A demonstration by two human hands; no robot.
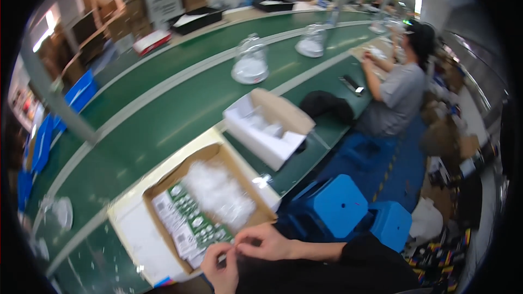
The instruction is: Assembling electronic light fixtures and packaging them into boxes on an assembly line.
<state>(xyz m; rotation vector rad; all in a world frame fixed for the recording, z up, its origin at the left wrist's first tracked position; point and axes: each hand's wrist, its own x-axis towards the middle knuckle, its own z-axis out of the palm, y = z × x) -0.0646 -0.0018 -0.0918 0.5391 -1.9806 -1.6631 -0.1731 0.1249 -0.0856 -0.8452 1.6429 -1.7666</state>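
Note:
My left hand [220,268] and my right hand [268,243] meet at the near edge of a shallow cardboard tray [150,198]. Thumb and fingers are pinched together on both, tip to tip. Whatever is between them is too small to make out. Crumpled clear plastic bags [220,193] fill the far right part of the tray. Beside them lie green printed cards [190,215] and white printed sheets [168,223]. Under the tray is a white board [126,222]. Beyond it, to the right, stands an open white carton [256,139] with clear or white pieces inside.
A green conveyor [158,125] curves past, carrying clear domes on white bases [250,62]. A dark cloth [327,106] and a phone [351,84] lie on the bench. A co-worker [400,81] sits farther along at right. Blue stools [340,204] stand at my right.

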